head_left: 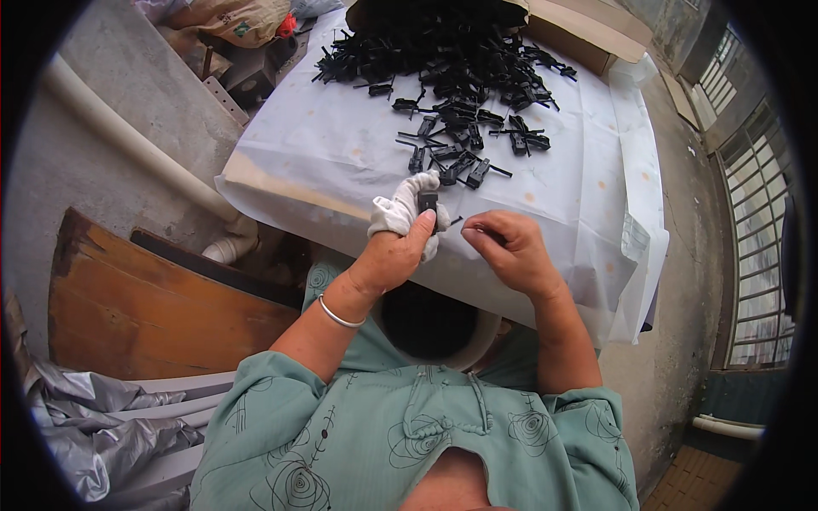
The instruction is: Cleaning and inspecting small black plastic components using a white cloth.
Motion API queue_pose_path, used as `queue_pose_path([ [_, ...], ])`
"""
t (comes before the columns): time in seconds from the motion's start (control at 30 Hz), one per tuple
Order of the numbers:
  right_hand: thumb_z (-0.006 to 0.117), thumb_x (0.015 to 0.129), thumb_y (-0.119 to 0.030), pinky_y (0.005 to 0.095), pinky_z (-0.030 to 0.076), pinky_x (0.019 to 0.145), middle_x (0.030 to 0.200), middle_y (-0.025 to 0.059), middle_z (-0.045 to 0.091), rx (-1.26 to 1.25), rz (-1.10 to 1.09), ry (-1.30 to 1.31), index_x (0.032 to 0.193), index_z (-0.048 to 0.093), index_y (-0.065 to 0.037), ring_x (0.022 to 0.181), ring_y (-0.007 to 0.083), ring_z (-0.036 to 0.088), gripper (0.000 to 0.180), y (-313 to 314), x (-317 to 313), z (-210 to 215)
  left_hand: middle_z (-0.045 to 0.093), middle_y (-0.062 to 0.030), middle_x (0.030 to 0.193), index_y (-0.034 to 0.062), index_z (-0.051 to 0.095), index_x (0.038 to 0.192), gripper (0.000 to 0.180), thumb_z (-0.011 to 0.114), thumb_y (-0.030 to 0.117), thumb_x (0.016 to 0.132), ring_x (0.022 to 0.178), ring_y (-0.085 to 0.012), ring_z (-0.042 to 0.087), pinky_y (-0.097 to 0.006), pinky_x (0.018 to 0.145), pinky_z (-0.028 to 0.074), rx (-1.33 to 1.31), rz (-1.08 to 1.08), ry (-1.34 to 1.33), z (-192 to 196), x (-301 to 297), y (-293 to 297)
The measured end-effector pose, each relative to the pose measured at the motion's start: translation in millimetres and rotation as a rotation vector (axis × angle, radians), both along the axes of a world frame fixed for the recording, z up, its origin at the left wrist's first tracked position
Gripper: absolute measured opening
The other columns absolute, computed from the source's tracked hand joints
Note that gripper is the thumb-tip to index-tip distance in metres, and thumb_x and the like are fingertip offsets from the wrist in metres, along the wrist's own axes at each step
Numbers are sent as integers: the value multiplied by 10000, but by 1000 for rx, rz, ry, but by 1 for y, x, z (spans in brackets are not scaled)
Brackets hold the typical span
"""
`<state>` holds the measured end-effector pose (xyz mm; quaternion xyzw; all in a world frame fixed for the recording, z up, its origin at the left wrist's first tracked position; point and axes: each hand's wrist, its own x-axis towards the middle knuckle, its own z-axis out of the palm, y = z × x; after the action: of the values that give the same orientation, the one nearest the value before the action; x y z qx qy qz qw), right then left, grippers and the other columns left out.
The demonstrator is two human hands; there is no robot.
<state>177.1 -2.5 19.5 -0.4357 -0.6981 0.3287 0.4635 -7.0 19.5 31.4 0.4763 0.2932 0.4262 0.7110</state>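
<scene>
— At the near edge of the surface (341, 162), item one: our left hand (394, 251), fingers wrapped in white cloth (399, 209), closed on a small black plastic clip (428, 203), held upright between thumb and wrapped fingers.

— Item two: our right hand (509, 247), just right of that clip, fingertips pinched together. On what? We cannot tell; anything held there is too small to make out. The hands sit close but do not touch.

— Item three, beyond the clip: loose black clips (464, 157) scattered on the white sheet. Farther beyond, a heaped pile of the same parts (434, 43), with a cardboard box (588, 30) to the right of the heap.

— Item four, left of the clip and below the surface: a white pipe (136, 145) and a wooden board (145, 307). Below the clip, a round bucket (430, 328) between our knees.

— Handling note, our judgement: we should keep the clip braced firmly in the clothed grip, turned so its working end faces the right fingertips, and bring the right hand in slowly and squarely, staying over the bucket so anything dropped lands there.
</scene>
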Motion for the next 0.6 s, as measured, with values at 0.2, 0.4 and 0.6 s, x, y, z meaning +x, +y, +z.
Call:
queue_pose_path([
  [0.2,628,788,-48,226,384,520,658,21,552,-157,44,-79,823,619,0,563,83,462,60,0,8,15,474,-23,824,79,312,1289,406,386,67,890,530,-47,357,-184,482,325,-25,-55,-23,7,4,-3],
  [0.4,630,790,-64,217,366,511,626,-8,499,87,-4,52,797,602,4,572,56,424,74,5,-3,-3,501,-47,781,19,411,1178,317,408,81,867,621,-88,461,-242,565,405,442,-65,473,5,6,0],
  [0.6,590,837,-104,225,363,520,624,-10,478,-226,47,112,732,553,-10,594,49,410,146,4,-9,1,495,-16,799,28,426,1127,283,434,95,852,657,-80,440,-235,595,405,462,-132,367,0,8,2],
])
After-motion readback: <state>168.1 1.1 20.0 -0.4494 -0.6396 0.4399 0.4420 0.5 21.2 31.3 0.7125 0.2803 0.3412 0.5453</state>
